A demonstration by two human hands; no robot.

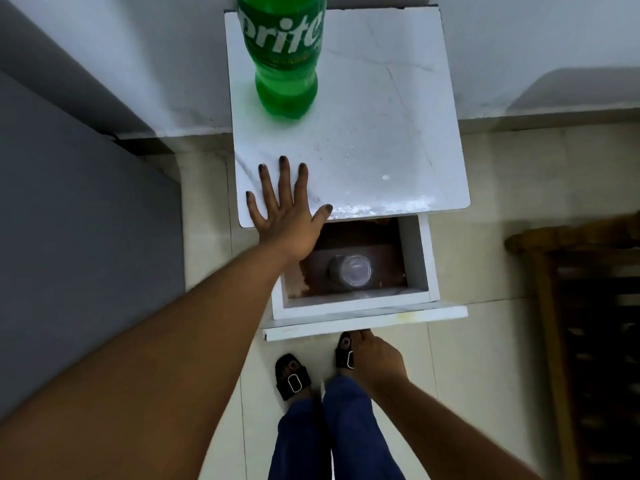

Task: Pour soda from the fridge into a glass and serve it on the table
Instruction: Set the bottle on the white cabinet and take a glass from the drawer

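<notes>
Soda bottle [286, 60] already out and standing upright toward the back-left of the white desk [374, 133], well apart from everything else; green, label on, cap out of frame so no telling whether sealed; glass [350, 273] lying down in the open drawer [414, 258] right under the desktop, looks clear, a bit blurred

Left hand [287, 211] spread wide and flat on the front-left corner of the desk, fingers splayed, holding nothing, probably bracing; right hand [372, 355] down low at the drawer front [363, 322], fingers curled under its lip from the look of it, but can't really tell how tight since the knuckles hide the fingertips

Guessing the current step is getting the glass out before pouring, so barely a third of the way in

Stuff that could go sideways:
- yanking the drawer further could roll the glass against the drawer wall, or pull the drawer right off its runners
- leaning hard on that corner while tugging might rock the little desk, and a tall bottle that far back tips easily
- reaching in with the left forearm hanging over the opening could pinch it against the desktop edge
- feet [294, 375] sit just under the drawer front, so anything dropped lands on toes
</notes>
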